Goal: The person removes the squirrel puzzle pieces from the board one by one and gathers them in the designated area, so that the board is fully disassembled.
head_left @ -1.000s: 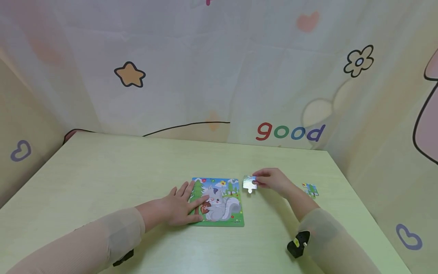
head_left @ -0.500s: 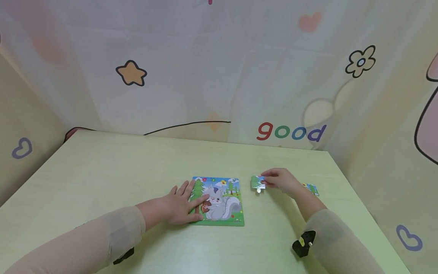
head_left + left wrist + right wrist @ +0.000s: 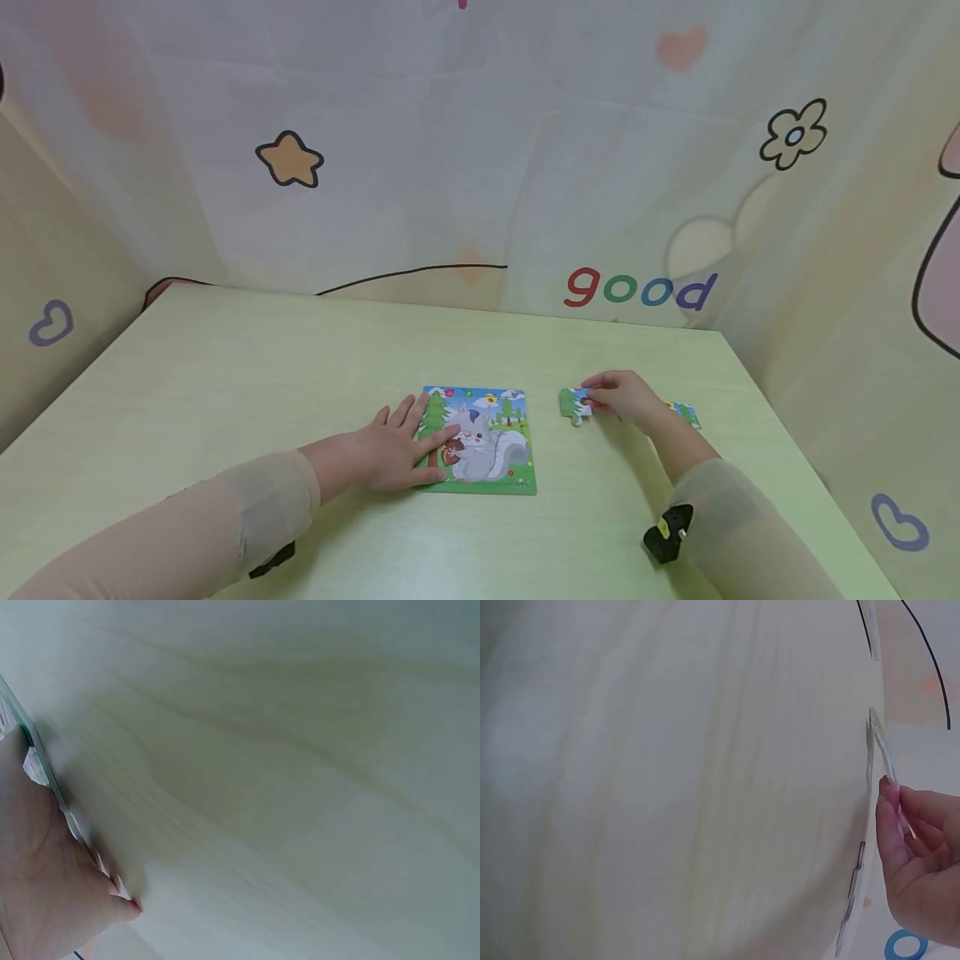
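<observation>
My left hand [image 3: 393,454], fingers spread, rests on the left side of a squirrel jigsaw puzzle [image 3: 495,458] and covers part of its picture. In the left wrist view that hand [image 3: 49,870] lies along the edge of the puzzle [image 3: 49,769]. To the right, my right hand [image 3: 626,398] pinches a jigsaw piece [image 3: 573,404] with green and blue print between thumb and fingers. The right wrist view shows this piece [image 3: 883,746] edge-on and tilted, just above the table, in my right hand [image 3: 926,855]. Whether it touches the table I cannot tell.
More jigsaw material [image 3: 686,413] lies on the table at the right, partly behind my right wrist. The pale wooden table [image 3: 285,358] ends at the back against a printed curtain [image 3: 420,167]. A black wrist device [image 3: 667,533] sits on my right sleeve.
My right hand has moved a little to the right, away from the puzzle, with the piece in it. The piece has tilted, so its glare has gone and its print shows. My left hand stays.
</observation>
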